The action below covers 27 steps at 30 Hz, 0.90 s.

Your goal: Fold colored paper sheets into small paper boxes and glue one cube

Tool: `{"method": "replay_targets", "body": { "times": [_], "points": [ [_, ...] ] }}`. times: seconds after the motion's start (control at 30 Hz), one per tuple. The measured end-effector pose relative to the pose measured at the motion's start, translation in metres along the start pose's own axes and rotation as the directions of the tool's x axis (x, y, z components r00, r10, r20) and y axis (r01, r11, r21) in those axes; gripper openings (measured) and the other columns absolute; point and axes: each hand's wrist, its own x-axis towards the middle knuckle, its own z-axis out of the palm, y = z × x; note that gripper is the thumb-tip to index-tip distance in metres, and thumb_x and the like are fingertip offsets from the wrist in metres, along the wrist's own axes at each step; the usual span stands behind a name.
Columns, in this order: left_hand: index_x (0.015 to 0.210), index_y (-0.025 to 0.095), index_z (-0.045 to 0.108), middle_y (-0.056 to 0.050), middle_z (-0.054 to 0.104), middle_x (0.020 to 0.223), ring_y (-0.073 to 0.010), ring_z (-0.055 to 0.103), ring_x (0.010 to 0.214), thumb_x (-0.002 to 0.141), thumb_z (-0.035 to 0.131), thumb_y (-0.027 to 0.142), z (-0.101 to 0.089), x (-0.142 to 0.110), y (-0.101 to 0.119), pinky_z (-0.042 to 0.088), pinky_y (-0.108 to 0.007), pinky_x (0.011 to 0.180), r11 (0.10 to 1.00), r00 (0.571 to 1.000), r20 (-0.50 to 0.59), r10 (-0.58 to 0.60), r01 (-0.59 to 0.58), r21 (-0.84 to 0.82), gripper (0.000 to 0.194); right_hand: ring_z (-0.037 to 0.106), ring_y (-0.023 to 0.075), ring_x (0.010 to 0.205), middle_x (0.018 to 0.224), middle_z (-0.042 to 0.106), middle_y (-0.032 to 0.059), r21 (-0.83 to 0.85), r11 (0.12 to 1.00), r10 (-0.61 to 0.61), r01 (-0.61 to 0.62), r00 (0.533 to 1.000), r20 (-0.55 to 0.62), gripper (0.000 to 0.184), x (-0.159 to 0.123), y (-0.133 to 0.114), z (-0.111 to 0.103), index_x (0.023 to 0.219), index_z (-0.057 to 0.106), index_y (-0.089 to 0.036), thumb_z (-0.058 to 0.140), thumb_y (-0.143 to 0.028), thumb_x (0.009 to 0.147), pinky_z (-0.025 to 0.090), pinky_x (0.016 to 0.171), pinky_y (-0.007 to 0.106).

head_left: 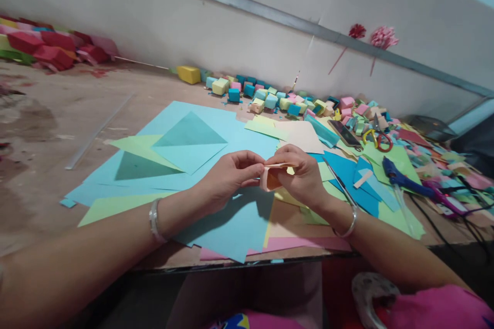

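My left hand [227, 177] and my right hand [301, 175] meet above the near middle of the wooden table [46, 164]. Together they pinch a small folded piece of peach paper [271, 177], fingers closed on its edges. Each wrist wears a silver bangle. Beneath the hands lie large overlapping paper sheets, light blue [231, 226], pale green [131, 146], yellow and pink.
Several small coloured paper boxes [270, 100] line the wall at the back. To the right lie a phone [345, 133], scissors with red and yellow handles [377, 139], a blue glue gun [401, 180] with cords, and paper scraps. Red and pink boxes [50, 49] pile at far left.
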Motion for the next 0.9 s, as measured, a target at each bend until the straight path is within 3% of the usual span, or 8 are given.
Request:
{"method": "replay_targets", "body": {
  "times": [0.17, 0.3, 0.43, 0.6, 0.73, 0.9],
  "points": [
    [0.076, 0.015, 0.066, -0.002, 0.065, 0.08, -0.0127, 0.061, 0.075, 0.071, 0.079, 0.028, -0.0002, 0.001, -0.0001, 0.053, -0.03, 0.074, 0.998, 0.999, 0.001, -0.036, 0.036, -0.042, 0.019, 0.061, 0.0168, 0.083, 0.096, 0.067, 0.0024, 0.017, 0.999, -0.029, 0.03, 0.999, -0.035, 0.026, 0.0002, -0.0013, 0.0006, 0.091, 0.063, -0.024, 0.059, -0.008, 0.071, 0.052, 0.073, 0.033],
    [0.076, 0.015, 0.066, -0.003, 0.065, 0.081, -0.0122, 0.061, 0.076, 0.072, 0.078, 0.029, -0.0023, 0.0019, -0.0019, 0.053, -0.028, 0.075, 0.998, 1.0, 0.018, -0.024, 0.025, -0.053, 0.019, 0.059, 0.0145, 0.075, 0.088, 0.064, 0.0015, 0.012, 0.999, 0.035, -0.035, 0.999, 0.022, 0.021, 0.0015, -0.0054, -0.002, 0.087, 0.06, -0.022, 0.061, -0.011, 0.07, 0.05, 0.068, 0.03],
    [0.076, 0.015, 0.066, -0.002, 0.064, 0.08, -0.0124, 0.061, 0.075, 0.074, 0.078, 0.031, -0.0041, 0.0027, -0.004, 0.053, -0.029, 0.075, 0.998, 0.999, 0.033, -0.018, 0.02, -0.061, 0.019, 0.058, 0.0139, 0.071, 0.078, 0.065, 0.0007, 0.018, 0.995, 0.097, -0.097, 0.995, -0.007, 0.007, 0.0011, -0.0084, -0.002, 0.082, 0.063, -0.021, 0.063, -0.019, 0.075, 0.05, 0.065, 0.03],
    [0.077, 0.016, 0.067, -0.002, 0.063, 0.082, -0.0126, 0.06, 0.077, 0.073, 0.078, 0.03, -0.0038, 0.0018, -0.0005, 0.053, -0.029, 0.074, 0.993, 0.999, 0.034, -0.021, 0.025, -0.113, 0.018, 0.063, 0.0151, 0.081, 0.089, 0.069, 0.0028, 0.144, 0.987, 0.067, -0.068, 0.998, 0.008, 0.014, 0.0016, -0.0089, -0.0014, 0.086, 0.069, -0.021, 0.059, -0.015, 0.078, 0.052, 0.068, 0.03],
    [0.083, 0.018, 0.069, -0.002, 0.065, 0.087, -0.0142, 0.061, 0.081, 0.065, 0.083, 0.023, -0.0033, 0.0007, 0.0018, 0.052, -0.028, 0.073, 0.988, 0.998, 0.059, 0.01, -0.001, -0.157, 0.024, 0.063, 0.0157, 0.085, 0.092, 0.069, 0.0032, 0.179, 0.981, 0.083, -0.081, 0.997, -0.006, 0.013, 0.0028, -0.0073, -0.0032, 0.086, 0.069, -0.022, 0.06, -0.015, 0.079, 0.053, 0.067, 0.03],
    [0.078, 0.016, 0.07, 0.0, 0.065, 0.076, -0.0118, 0.06, 0.072, 0.064, 0.085, 0.024, -0.0049, 0.0017, 0.0003, 0.05, -0.029, 0.074, 0.986, 0.999, 0.036, -0.011, 0.017, -0.167, 0.022, 0.062, 0.0155, 0.082, 0.088, 0.067, 0.003, 0.174, 0.985, -0.011, 0.005, 0.999, 0.03, 0.014, 0.0017, -0.0044, -0.003, 0.087, 0.068, -0.022, 0.061, -0.012, 0.079, 0.052, 0.068, 0.031]
  ]
}}
